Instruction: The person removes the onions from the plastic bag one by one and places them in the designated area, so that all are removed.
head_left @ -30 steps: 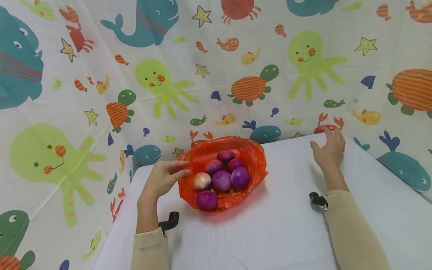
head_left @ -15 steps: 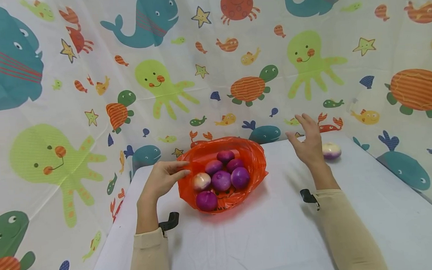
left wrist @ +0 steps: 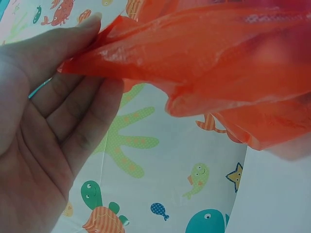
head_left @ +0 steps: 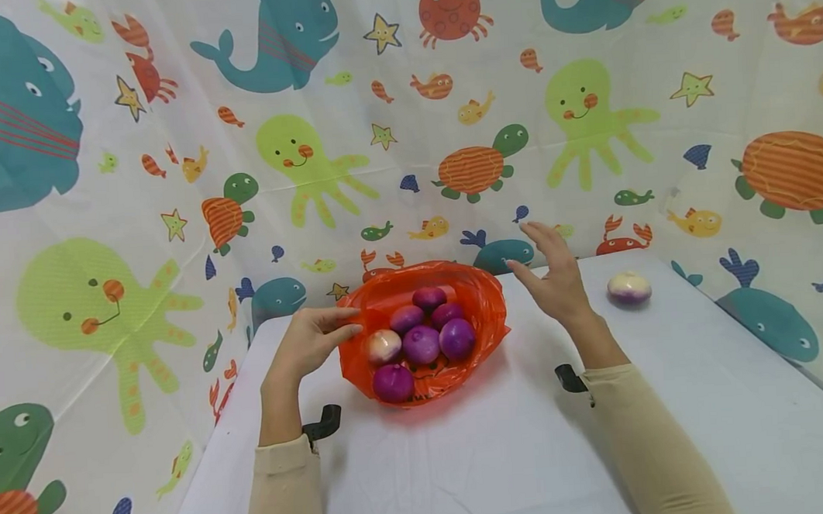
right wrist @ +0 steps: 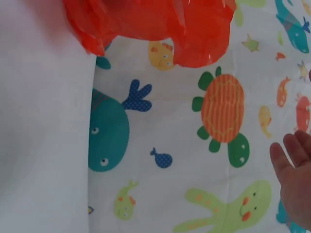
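In the head view, my left hand [head_left: 311, 341] pinches the left edge of a red plastic bag [head_left: 485, 327]. The left wrist view shows the bag's edge [left wrist: 146, 58] gripped between thumb and fingers. Several round purple vegetables that look like onions [head_left: 421, 344] lie inside the open bag, one of them [head_left: 384, 345] whitish on top. To the bag's right, my right hand [head_left: 558, 284] is raised over the table with fingers spread and holding nothing. Behind and right of that hand, a white-topped purple onion-like vegetable [head_left: 629, 287] sits on the table.
A white cloth covers the table [head_left: 465, 471]. A curtain [head_left: 389, 87] printed with sea animals hangs behind the table and along both sides. Each wrist carries a small black camera [head_left: 322, 422].
My right hand has moved left toward the bag, away from the single white-topped vegetable, which now shows fully on the table. My left hand keeps its pinch on the bag's edge.
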The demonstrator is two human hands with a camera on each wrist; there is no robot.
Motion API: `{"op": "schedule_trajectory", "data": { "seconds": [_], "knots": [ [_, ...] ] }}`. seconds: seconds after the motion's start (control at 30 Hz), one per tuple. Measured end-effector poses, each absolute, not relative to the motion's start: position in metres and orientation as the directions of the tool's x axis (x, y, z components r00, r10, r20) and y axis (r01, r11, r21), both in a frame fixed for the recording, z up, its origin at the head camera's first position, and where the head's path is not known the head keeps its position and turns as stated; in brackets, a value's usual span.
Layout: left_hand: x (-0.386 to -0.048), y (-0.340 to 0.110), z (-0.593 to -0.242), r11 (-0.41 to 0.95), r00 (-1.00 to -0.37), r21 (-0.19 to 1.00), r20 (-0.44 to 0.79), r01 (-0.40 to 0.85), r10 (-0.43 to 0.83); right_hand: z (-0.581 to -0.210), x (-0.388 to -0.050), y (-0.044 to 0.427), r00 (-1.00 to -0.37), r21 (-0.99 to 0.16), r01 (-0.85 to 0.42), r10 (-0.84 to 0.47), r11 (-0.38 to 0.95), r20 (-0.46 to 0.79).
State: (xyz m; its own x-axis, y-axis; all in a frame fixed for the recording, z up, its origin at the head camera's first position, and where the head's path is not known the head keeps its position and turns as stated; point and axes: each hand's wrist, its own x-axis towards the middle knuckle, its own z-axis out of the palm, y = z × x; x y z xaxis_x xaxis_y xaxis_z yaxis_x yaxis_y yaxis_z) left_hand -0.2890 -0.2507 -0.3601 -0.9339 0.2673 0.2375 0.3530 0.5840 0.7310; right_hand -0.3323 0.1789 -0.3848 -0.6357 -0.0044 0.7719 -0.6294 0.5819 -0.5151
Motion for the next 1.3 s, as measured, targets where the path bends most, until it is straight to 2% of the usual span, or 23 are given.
{"op": "schedule_trajectory", "data": {
  "seconds": [0.17, 0.37, 0.7, 1.07, 1.3],
  "knots": [
    [-0.290, -0.252, -0.361, 0.585, -0.932, 0.729, 0.240, 0.357, 0.271, -0.382, -0.328, 0.162, -0.618, -0.492, -0.698, -0.091, 0.521, 0.781],
    [-0.289, -0.251, -0.360, 0.582, -0.932, 0.730, 0.244, 0.359, 0.269, -0.383, -0.323, 0.147, -0.625, -0.485, -0.716, -0.151, 0.503, 0.766],
    [-0.290, -0.252, -0.360, 0.578, -0.930, 0.731, 0.244, 0.362, 0.273, -0.385, -0.316, 0.124, -0.595, -0.441, -0.770, -0.269, 0.461, 0.757],
    [-0.290, -0.252, -0.360, 0.576, -0.930, 0.733, 0.245, 0.362, 0.273, -0.395, -0.311, 0.102, -0.604, -0.449, -0.788, -0.386, 0.420, 0.697],
    [-0.289, -0.252, -0.360, 0.579, -0.932, 0.732, 0.244, 0.359, 0.269, -0.401, -0.311, 0.096, -0.608, -0.431, -0.787, -0.437, 0.442, 0.663]
  ]
}}
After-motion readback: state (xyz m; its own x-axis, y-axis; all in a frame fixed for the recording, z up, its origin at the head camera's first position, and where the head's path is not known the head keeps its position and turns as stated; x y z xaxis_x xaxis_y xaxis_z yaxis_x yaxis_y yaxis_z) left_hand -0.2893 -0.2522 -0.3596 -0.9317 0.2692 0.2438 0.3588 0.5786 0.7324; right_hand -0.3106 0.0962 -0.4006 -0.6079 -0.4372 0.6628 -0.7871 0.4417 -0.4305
